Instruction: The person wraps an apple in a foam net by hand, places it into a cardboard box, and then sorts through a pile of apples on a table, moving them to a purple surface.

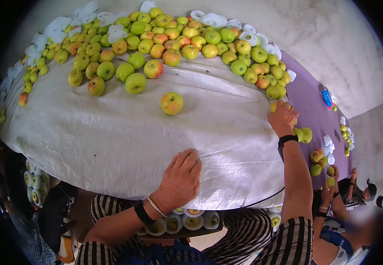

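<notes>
My left hand (180, 179) rests palm down on the pale cloth (112, 137) near the table's front edge. Its fingers lie on the cloth and I see nothing in them. Off to the right, at the cloth's edge, my right hand (284, 117) has its fingers curled over a yellow-green apple (273, 107), mostly covered by the hand. A single yellow-red apple (171, 103) lies apart in the middle of the cloth. Beyond it spreads a large heap of green, yellow and red apples (171, 57).
White foam nets (213, 20) lie along the heap's far side. On the purple surface (302, 81) are a blue-and-white packet (327, 98) and more apples (317, 155). A co-worker's hands (327, 190) hold apples at the right. Foam-wrapped apples (193, 222) sit below the table edge.
</notes>
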Tool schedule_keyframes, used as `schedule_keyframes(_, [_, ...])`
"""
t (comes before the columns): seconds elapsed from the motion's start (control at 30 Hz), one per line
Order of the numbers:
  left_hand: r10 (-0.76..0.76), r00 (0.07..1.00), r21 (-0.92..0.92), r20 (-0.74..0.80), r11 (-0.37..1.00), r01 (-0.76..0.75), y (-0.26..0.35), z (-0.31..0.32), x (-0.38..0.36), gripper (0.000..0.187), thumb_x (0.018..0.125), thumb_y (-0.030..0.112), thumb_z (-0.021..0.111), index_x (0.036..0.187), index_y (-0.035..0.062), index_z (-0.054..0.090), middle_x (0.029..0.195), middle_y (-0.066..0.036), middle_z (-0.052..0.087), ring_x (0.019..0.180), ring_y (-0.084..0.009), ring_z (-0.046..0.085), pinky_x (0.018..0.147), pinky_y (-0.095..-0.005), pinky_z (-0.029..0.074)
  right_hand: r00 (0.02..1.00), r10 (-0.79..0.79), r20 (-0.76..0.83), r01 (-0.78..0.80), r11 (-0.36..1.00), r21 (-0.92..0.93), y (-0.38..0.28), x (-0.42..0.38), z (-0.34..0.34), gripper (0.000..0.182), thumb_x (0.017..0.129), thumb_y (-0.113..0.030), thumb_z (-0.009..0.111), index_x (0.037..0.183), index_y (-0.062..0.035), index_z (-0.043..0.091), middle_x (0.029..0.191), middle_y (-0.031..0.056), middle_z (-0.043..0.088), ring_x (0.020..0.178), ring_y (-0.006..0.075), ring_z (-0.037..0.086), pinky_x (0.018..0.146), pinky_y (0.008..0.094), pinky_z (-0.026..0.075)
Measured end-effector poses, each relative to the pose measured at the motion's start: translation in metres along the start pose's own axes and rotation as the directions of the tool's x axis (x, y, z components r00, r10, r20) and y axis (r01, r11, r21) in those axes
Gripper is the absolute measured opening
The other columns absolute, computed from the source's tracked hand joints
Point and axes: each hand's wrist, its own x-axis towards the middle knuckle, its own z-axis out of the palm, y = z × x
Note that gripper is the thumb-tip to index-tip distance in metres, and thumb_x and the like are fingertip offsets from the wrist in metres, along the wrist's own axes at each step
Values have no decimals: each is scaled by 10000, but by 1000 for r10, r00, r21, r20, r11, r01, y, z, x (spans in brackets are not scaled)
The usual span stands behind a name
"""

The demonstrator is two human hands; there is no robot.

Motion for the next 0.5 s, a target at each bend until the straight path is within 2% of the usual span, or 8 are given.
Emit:
schedule_keyframes(0.13, [-2, 1000, 2, 1, 1000, 2, 0, 1, 0, 384, 827, 78, 685, 1189, -33, 620, 1327, -239, 569, 1277, -418, 548, 1078, -501, 475, 996, 73, -59, -78, 993, -92, 30, 2, 32, 558, 867, -347, 679, 1360, -116, 554, 1413, 133, 552, 1310, 336, 512, 1109, 622, 329])
schedule_keyframes(0.23, [-1, 1000, -9, 2, 1000, 1, 0, 0, 1, 386, 824, 78, 687, 1188, -33, 621, 1330, -241, 568, 1277, -421, 548, 1074, -502, 478, 986, 166, -23, -167, 985, -42, 38, 1, 35, 561, 884, -355, 671, 1362, -89, 550, 1413, 130, 552, 1308, 326, 517, 1096, 603, 350])
schedule_keyframes(0.33, [-9, 1000, -7, 11, 1000, 9, 0, -1, 2, 392, 823, 77, 686, 1193, -34, 619, 1333, -243, 566, 1279, -424, 546, 1071, -502, 481, 984, 175, -37, -175, 985, -8, 42, 7, 42, 568, 898, -364, 661, 1366, -64, 542, 1427, 135, 546, 1313, 325, 516, 1088, 593, 362])
schedule_keyframes(0.43, [-19, 999, -7, 30, 1000, 19, 0, -1, 1, 398, 824, 76, 686, 1200, -35, 618, 1340, -243, 561, 1285, -425, 541, 1072, -501, 480, 972, 236, 18, -236, 972, 1, 51, 13, 38, 566, 909, -359, 642, 1379, -64, 533, 1409, 127, 554, 1319, 316, 513, 1071, 578, 382])
schedule_keyframes(0.5, [-20, 999, -3, 39, 1000, 20, 0, -1, 1, 402, 826, 77, 685, 1205, -36, 618, 1345, -242, 558, 1290, -425, 537, 1076, -503, 478, 924, 381, -21, -380, 924, 38, 61, 24, 55, 543, 911, -352, 642, 1363, -69, 543, 1380, 119, 566, 1316, 301, 517, 1057, 578, 392])
